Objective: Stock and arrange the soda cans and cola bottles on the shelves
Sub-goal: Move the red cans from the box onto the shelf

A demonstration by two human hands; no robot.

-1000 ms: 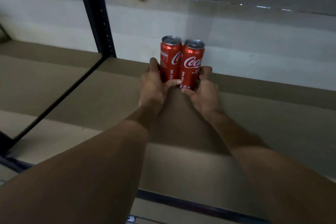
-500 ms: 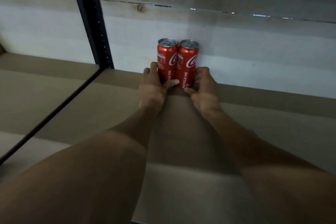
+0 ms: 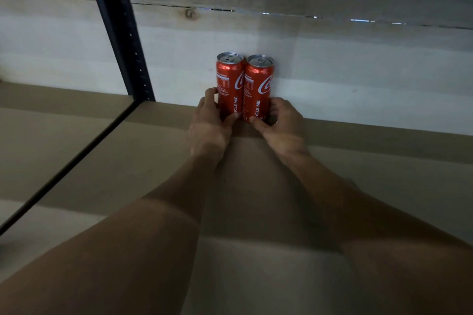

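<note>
Now that the left can (image 3: 229, 84) and right can (image 3: 258, 87) have slid back along the shelf (image 3: 128, 161) to stand touching by the back wall (image 3: 358, 71), I am gripping their bases with left hand (image 3: 208, 130) and right hand (image 3: 284, 128), fingers (image 3: 210, 96) curled, judging this pair placed.

I've got 2 slim red cola cans, upright, sides touching, silver tops w/ pull tabs up. Left can (image 3: 229, 84) rises out of the left hand (image 3: 210, 125) grip, thumb across its lower front. Right can (image 3: 258, 87) same in the right hand (image 3: 284, 128). White "RECYCLE ME" lettering runs vertically just above both thumbs.
</note>
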